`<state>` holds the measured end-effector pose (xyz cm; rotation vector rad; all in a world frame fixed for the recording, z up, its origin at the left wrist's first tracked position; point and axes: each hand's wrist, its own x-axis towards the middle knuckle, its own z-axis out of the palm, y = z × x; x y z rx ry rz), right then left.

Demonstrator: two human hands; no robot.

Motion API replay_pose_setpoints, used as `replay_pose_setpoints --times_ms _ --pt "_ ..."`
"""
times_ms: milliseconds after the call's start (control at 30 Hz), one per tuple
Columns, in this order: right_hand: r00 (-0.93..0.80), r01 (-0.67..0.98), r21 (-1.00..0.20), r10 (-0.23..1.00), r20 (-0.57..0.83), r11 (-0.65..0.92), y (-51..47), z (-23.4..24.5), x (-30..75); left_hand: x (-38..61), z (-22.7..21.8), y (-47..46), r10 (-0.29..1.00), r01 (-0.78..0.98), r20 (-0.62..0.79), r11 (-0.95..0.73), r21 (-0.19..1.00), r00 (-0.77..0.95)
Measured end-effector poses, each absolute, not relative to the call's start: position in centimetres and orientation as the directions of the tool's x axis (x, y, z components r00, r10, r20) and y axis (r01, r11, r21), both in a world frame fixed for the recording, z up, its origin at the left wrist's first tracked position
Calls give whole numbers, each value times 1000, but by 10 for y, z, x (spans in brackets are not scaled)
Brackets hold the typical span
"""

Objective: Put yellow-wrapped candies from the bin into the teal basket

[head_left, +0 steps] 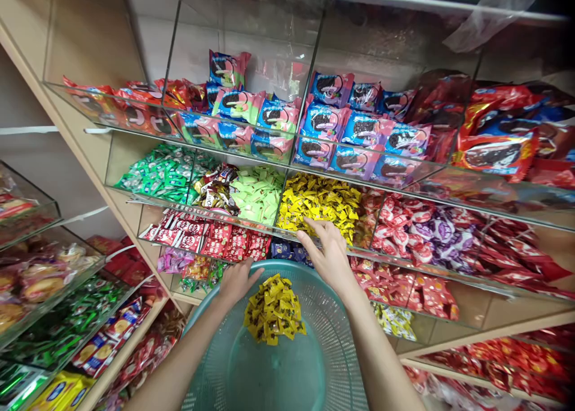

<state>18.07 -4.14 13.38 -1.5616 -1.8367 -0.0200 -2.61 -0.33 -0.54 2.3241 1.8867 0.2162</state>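
A green plastic basket (287, 384) sits below the shelves, with a pile of yellow-wrapped candies (275, 309) on its bottom. My right hand (327, 255) reaches over the basket's far side to the front of a compartment of the same yellow candies (318, 204). Its fingers are spread and hold nothing visible. Near the basket's far left rim is my left hand (238, 284), thumb apart from the fingers and nothing seen in it. Its fingertips lie close to red-wrapped sweets (236, 242); whether it touches the rim I cannot tell.
Glass fronts edge the tiered compartments. Pale green candies (257, 192) lie left of the yellow ones, red and purple sweets (442, 231) to the right. Blue-and-pink cookie packs (330, 120) fill the tier above. A side shelf (49, 291) with packaged snacks stands at left.
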Motion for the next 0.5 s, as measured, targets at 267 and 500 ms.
replay_pose_setpoints --times_ms 267,500 --pt "-377 642 -533 832 407 552 -73 155 163 -23 0 -3 978 954 19 -205 217 206" --pt "-622 684 -523 782 -54 508 -65 114 149 -25 1 -2 978 957 -37 -195 215 207"
